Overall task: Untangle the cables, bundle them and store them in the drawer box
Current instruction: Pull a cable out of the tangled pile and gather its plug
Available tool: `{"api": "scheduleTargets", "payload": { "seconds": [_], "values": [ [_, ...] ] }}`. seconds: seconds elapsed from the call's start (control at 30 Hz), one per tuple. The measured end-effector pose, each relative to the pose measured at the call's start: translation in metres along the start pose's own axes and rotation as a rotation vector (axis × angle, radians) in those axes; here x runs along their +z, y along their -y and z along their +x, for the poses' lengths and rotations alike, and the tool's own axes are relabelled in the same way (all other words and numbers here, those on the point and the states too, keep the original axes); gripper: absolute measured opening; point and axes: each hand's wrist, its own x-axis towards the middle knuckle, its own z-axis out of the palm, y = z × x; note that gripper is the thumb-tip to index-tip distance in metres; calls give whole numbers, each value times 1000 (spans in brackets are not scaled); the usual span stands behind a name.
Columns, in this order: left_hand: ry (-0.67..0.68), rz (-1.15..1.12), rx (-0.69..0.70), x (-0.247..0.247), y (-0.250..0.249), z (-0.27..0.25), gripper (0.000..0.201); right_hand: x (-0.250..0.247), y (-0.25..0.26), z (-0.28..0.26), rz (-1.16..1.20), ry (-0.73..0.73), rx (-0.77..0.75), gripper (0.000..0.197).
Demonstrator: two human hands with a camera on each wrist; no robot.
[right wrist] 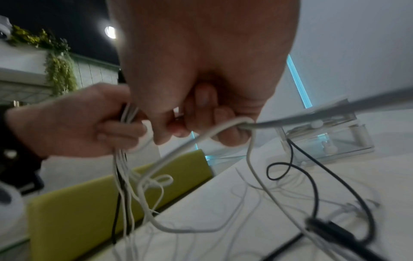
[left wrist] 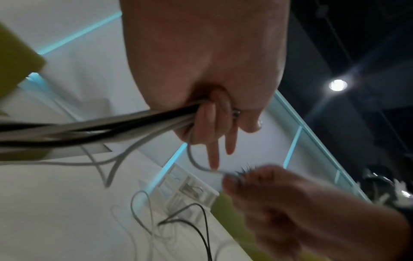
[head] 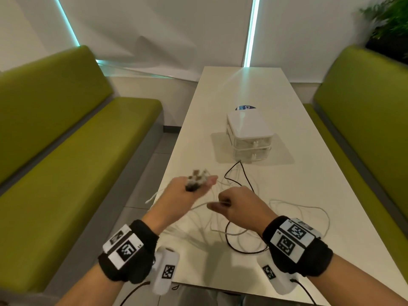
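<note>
A tangle of white cables (head: 298, 208) and one black cable (head: 240, 173) sprawls over the near half of the white table (head: 242, 89). My left hand (head: 192, 186) is raised above the table's left edge and grips a bundle of cable ends (head: 197, 178), blurred; the left wrist view shows black and white strands (left wrist: 134, 120) running out of its curled fingers (left wrist: 212, 132). Just to its right, my right hand (head: 231, 202) pinches a single white cable (right wrist: 223, 127) that loops down to the tangle. The translucent drawer box (head: 249, 133) stands beyond, both drawers closed.
Green benches (head: 88, 151) flank the table on both sides. A blue round sticker (head: 245, 107) lies behind the box. A plant (head: 388, 25) stands at the far right. Bare tabletop stretches behind the box and along the right edge.
</note>
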Motion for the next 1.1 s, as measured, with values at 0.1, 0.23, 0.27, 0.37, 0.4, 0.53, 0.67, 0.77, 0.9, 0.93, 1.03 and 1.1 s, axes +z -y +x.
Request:
{"api": "scheduleTargets", "payload": {
  "seconds": [0.1, 0.23, 0.27, 0.37, 0.4, 0.53, 0.67, 0.77, 0.9, 0.93, 1.03, 1.1],
  "values": [
    [77, 364, -22, 17, 2, 2, 46, -8, 5, 2, 40, -29, -55, 34],
    [-27, 432, -47, 12, -4, 4, 54, -8, -6, 2, 104, -11, 3, 54],
    [-76, 390, -32, 6, -5, 4, 52, -8, -11, 1, 97, -4, 10, 58],
    [-424, -68, -14, -24, -4, 9, 38, -13, -30, -2, 48, -12, 30, 58],
    [-552, -333, -35, -37, -4, 11, 33, -14, -37, -3, 38, -25, 53, 57],
    [-723, -446, -54, -64, 8, 11, 29, -19, -45, -2, 27, -88, 69, 58],
    [-497, -77, -65, -32, 12, 6, 25, -20, -25, -1, -45, -37, 7, 49],
    [-287, 24, 9, 2, 8, 3, 16, -15, -13, 1, -103, -1, 2, 52],
    [-97, 89, 101, 31, 13, 0, 38, -13, -5, 2, -153, 24, 22, 43],
    [-90, 115, 119, 33, 15, 0, 37, -13, -5, 3, -160, 23, 26, 40],
    [-108, 303, 159, 32, 17, 1, 8, -13, -7, 4, -129, 14, 10, 37],
    [-186, 353, 198, 24, 18, 3, 36, -13, -11, 3, -92, 9, -12, 41]
  ]
}}
